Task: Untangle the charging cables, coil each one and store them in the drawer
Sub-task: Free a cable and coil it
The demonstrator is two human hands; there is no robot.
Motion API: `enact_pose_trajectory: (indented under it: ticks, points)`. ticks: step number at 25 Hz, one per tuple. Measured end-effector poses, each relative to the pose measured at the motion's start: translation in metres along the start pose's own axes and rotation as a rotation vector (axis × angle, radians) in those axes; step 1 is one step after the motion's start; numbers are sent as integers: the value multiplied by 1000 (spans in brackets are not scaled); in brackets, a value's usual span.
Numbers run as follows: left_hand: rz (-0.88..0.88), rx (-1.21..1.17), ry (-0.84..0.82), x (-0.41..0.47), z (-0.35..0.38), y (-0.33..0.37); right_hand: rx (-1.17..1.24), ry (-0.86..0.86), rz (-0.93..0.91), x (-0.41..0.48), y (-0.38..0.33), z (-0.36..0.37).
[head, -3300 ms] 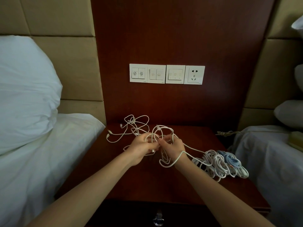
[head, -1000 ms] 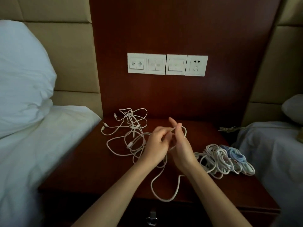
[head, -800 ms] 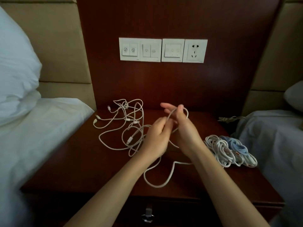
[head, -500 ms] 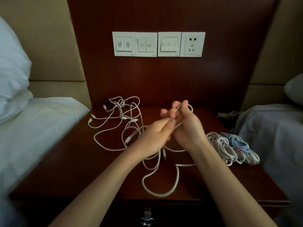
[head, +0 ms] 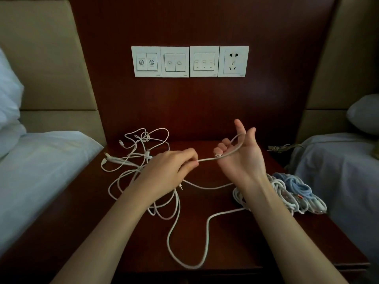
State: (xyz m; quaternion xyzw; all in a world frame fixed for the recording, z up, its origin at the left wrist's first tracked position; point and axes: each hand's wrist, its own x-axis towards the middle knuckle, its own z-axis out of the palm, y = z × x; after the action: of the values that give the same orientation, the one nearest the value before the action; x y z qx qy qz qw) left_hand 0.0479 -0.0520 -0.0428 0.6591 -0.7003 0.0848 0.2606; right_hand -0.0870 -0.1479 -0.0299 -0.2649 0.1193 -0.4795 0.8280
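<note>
A tangle of white charging cables lies at the back left of the dark wooden nightstand. My left hand pinches one white cable that stretches to my right hand. That hand is raised, and the cable's plug end lies across its palm, looping over the curled fingers. The same cable trails down in a long loop near the front edge. A heap of coiled white and blue cables sits at the right, beside my right wrist. The drawer is out of view.
White-sheeted beds flank the nightstand, one at the left and one at the right. A row of wall switches and a socket is on the wooden panel behind. A thin dark cord lies at the back right corner.
My hands have moved apart: the left slid left along the cable, drawing it taut, while the right hand opened and lifted with the cable looped over its fingers.
</note>
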Motion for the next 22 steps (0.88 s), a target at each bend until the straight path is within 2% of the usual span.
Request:
enact_pose_trajectory:
  ticks: [3, 7, 10, 12, 15, 18, 22]
  points:
    - [120, -97, -66, -1, -6, -8, -99, -33, 18, 3, -1, -5]
    - [232, -105, 84, 6, -12, -2, -442, -66, 157, 2, 9, -7]
    - [12, -586, 124, 8, -13, 7, -506, -178, 271, -4, 15, 0]
    - [-89, -772, 138, 8, -12, 8, -587, -207, 257, -6, 18, 3]
    - [-170, -786, 107, 7, -14, -2, -556, -198, 182, -5, 19, 6]
    - [-252, -661, -13, 5, -17, -9, -441, -175, 152, -3, 16, 9]
    - [-403, -467, -92, 5, -11, -4, -827, -217, 76, -8, 26, 11]
